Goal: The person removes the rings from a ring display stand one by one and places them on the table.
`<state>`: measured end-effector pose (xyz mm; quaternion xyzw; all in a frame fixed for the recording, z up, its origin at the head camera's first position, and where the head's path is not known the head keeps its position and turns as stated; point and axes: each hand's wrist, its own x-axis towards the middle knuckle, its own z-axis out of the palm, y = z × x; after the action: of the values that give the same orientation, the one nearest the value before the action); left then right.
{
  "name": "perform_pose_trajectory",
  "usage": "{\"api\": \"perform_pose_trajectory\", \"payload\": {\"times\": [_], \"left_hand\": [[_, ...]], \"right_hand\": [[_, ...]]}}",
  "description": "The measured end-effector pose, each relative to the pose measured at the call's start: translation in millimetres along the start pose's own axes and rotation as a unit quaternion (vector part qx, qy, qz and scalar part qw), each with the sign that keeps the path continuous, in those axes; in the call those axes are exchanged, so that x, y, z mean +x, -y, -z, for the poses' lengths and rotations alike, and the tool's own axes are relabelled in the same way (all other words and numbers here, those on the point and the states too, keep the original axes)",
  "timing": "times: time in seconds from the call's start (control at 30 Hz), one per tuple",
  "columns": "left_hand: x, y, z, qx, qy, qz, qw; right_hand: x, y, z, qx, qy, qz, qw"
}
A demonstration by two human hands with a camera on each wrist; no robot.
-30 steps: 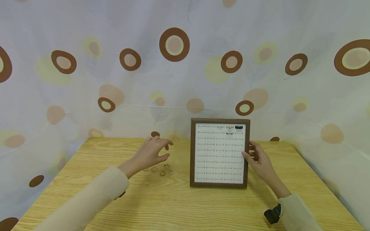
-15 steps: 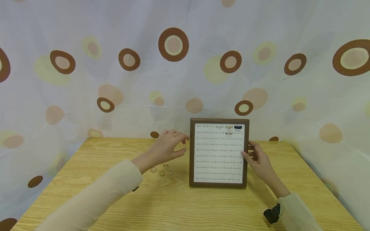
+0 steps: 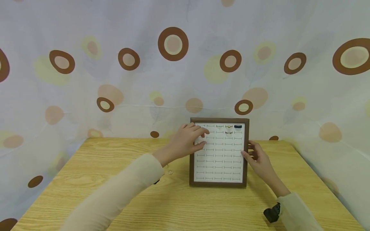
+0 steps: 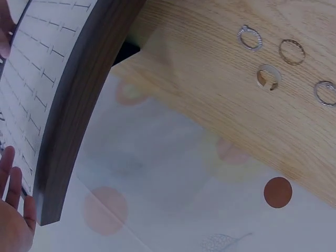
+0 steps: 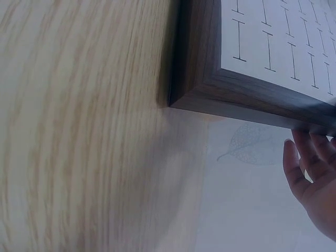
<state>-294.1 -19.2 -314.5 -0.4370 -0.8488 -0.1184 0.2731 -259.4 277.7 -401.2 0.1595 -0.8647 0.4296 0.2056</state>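
Observation:
A brown-framed ring display board (image 3: 218, 184) stands upright on the table, its white face lined with rows of short slots. My right hand (image 3: 258, 162) holds its right edge, thumb at the front and fingers around the side. My left hand (image 3: 188, 141) is over the board's upper left, thumb and index finger apart, no ring visible between them. Near the top right of the board sit a dark band (image 3: 238, 126), a gold ring (image 3: 229, 127) and silver-looking rings. In the left wrist view, the left hand's fingers (image 4: 16, 181) are beside the frame's edge.
Several loose rings lie on the wooden table (image 3: 86, 199) left of the board, among them an open-ended band (image 4: 269, 77) and a thin ring (image 4: 292, 51). The left forearm partly hides them in the head view. A patterned curtain (image 3: 185, 80) hangs behind the table.
My left hand has moved right, from above the loose rings to in front of the board's upper left. My right hand keeps its hold on the frame, which stays in place.

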Motion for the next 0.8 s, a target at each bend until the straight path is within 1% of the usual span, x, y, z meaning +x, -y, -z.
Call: {"api": "perform_pose_trajectory", "payload": {"times": [0.23,0.33,0.47,0.6,0.8], "left_hand": [[19.6,-3.0,-7.7,0.016,-0.040,-0.009,0.9990],[28.7,-5.5,-8.6,0.019,-0.050,-0.015,0.9985],[38.5,-9.2,-9.4,0.031,-0.048,-0.021,0.9981],[45.4,-11.8,-9.6,0.038,-0.046,-0.020,0.9980],[53.2,-9.7,-12.8,0.044,-0.046,-0.013,0.9979]], "right_hand": [[1,-2,-1.4,0.009,-0.001,0.000,1.000],[1,-2,-1.5,0.013,-0.002,0.000,1.000],[0,-1,-1.7,0.010,-0.001,0.002,1.000],[0,-1,-1.6,0.007,-0.002,0.006,1.000],[0,0,-1.6,0.010,-0.004,0.009,1.000]]}}
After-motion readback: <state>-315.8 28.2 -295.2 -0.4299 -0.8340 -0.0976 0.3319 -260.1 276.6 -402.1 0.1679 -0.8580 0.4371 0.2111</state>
